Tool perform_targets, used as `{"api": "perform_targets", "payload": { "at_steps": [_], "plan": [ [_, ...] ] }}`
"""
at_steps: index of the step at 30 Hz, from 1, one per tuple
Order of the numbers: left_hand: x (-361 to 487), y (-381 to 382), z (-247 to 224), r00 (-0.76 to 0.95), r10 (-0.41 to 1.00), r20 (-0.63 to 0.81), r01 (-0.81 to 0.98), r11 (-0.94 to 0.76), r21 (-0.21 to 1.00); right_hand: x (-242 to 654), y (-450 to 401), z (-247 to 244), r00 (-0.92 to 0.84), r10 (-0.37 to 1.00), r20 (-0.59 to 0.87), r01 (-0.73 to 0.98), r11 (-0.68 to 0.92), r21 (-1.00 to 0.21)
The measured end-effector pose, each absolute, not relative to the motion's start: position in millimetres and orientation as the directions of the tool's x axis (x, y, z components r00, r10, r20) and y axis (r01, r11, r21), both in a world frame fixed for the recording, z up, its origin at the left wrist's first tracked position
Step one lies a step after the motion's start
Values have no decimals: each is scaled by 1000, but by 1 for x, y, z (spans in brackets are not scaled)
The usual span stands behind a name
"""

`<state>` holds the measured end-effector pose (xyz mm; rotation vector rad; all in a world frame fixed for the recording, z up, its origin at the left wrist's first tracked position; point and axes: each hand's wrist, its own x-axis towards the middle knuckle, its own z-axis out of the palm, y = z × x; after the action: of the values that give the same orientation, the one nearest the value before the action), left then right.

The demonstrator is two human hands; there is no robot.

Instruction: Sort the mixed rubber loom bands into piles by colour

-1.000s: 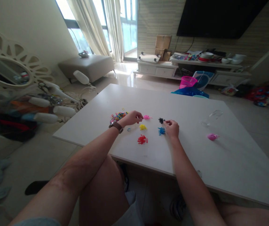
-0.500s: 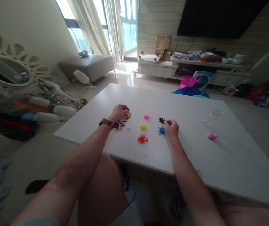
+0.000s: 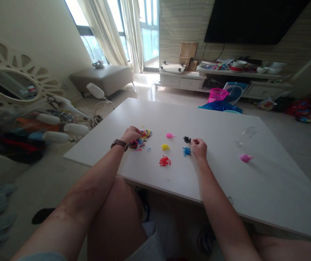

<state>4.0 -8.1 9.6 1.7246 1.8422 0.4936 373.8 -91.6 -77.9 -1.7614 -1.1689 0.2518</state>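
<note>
My left hand, with a brown watch at the wrist, is closed at the left edge of a mixed-colour heap of small bands; what its fingertips pinch is too small to name. My right hand is closed beside the black pile, just above the blue pile; anything between its fingertips is hidden. Between the hands lie a pink pile, a yellow pile and a red pile. One light blue band lies apart near the heap.
On the white table, a pink object and a clear plastic item lie to the right. White rounded lamp-like pieces stand past the left edge. A pink basket is behind the table.
My left hand has moved left and slightly down, uncovering more of the mixed heap and a yellow band above it. My right hand has hardly moved.
</note>
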Motion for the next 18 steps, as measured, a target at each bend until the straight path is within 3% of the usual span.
{"api": "perform_targets", "payload": {
  "at_steps": [5,11,18],
  "plan": [
    [3,-6,9,-14,985,-174,837,106,537,372,-93,-75,518,804,291,588,-88,-804],
    [4,-4,6,55,951,-304,885,95,456,372,-94,-74,525,806,274,579,-102,-809],
    [5,-2,5,20,951,-307,915,107,389,373,-94,-75,520,804,287,591,-96,-801]
  ]
}}
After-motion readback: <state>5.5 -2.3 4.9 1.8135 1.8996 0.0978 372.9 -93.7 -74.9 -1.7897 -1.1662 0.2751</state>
